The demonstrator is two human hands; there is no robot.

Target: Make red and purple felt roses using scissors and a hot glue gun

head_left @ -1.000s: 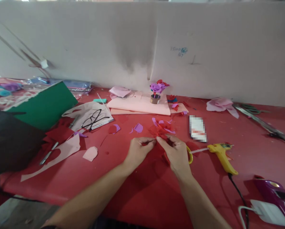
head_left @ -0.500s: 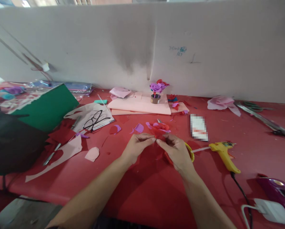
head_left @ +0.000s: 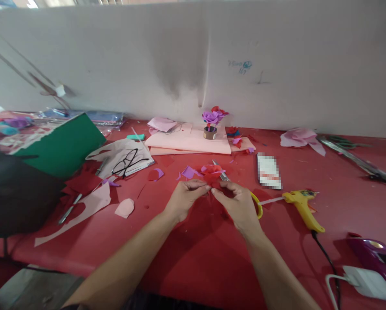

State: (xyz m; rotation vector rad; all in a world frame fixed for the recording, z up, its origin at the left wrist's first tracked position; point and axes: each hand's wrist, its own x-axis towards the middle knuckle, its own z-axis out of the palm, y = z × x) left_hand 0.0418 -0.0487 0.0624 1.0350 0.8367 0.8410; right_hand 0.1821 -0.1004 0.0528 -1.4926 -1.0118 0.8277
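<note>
A red and purple craft flower (head_left: 213,171) is pinched at its red base between both hands, above the red tabletop. My left hand (head_left: 189,197) closes thumb and fingers on the base from the left. From the right, my right hand (head_left: 236,202) grips it too, fingertips almost touching the left ones. Scissors lie under and behind my right hand; the yellow handle loop (head_left: 256,205) shows beside the wrist and the metal blades (head_left: 223,173) beyond the flower. My fingers hide the flower's lower part. A purple scrap (head_left: 188,172) lies just left of the flower.
To the right are a yellow glue gun (head_left: 304,211) with a black cord, a phone (head_left: 269,171) and a white charger (head_left: 367,284). Eyeglasses (head_left: 128,162) and a pink cut-out (head_left: 125,208) lie left. A small pot of flowers (head_left: 210,132) stands at the back before a pale wall.
The flower has turned between my fingertips and shifted slightly left, exposing the scissor blades behind it. Both hands keep their pinch in nearly the same place.
</note>
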